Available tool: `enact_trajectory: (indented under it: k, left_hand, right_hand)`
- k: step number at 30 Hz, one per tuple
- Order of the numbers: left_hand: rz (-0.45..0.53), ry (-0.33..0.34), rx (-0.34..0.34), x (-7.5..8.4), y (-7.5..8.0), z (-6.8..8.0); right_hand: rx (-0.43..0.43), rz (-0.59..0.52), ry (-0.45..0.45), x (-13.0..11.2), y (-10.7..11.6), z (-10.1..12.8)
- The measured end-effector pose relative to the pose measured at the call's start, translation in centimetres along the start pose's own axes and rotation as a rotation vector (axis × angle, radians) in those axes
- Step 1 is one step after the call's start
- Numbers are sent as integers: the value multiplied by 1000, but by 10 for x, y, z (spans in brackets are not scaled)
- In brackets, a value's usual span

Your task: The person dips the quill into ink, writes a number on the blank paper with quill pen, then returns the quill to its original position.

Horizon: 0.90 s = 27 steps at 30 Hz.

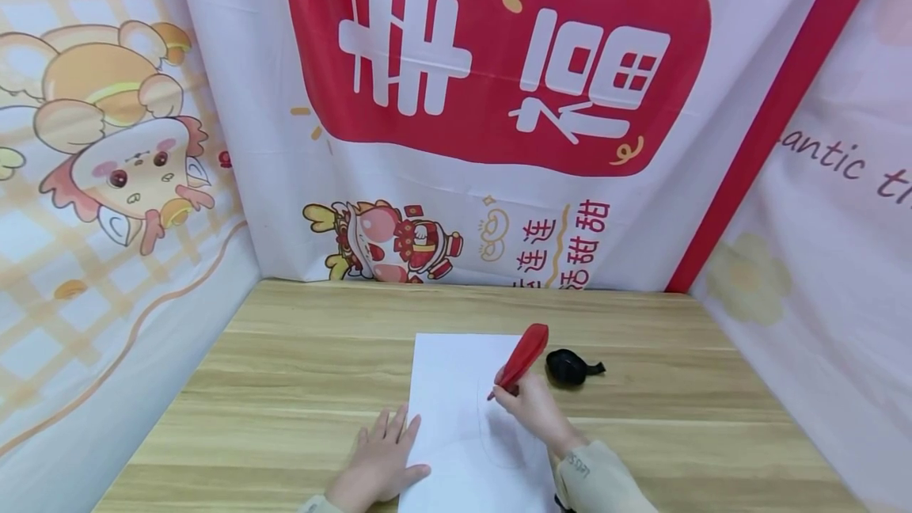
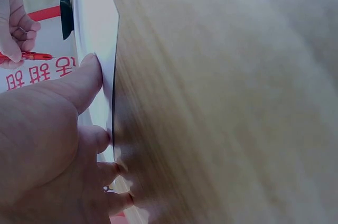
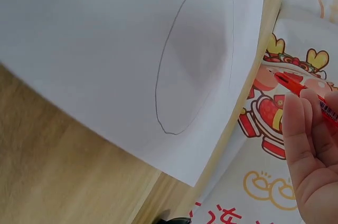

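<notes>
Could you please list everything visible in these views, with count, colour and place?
Sheet of paper: one, white, on the table before the person, with a thin pencilled oval on it.
Pen: one, red with a broad red top, held over the paper.
Black object: one, on the table right of the paper; kind unclear.
Table: one, light wood.
Backdrop cloths: white and red, printed with cartoons and characters, round the table.
Left hand: fingers spread flat on the paper's left edge.
Right hand: pinching the pen.
</notes>
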<state>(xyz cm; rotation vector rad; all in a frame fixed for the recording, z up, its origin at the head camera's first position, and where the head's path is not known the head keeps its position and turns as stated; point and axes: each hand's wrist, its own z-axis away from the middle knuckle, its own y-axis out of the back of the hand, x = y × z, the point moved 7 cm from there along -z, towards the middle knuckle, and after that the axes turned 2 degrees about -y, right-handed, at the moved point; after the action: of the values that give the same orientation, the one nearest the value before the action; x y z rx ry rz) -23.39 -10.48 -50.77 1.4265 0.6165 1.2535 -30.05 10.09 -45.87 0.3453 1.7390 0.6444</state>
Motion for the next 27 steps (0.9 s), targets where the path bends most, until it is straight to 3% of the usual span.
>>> enact_trajectory:
  k: [27]
  left_hand:
    - [-8, -21, 17, 2, 2, 1]
  right_hand:
    - [48, 14, -52, 5, 21, -2]
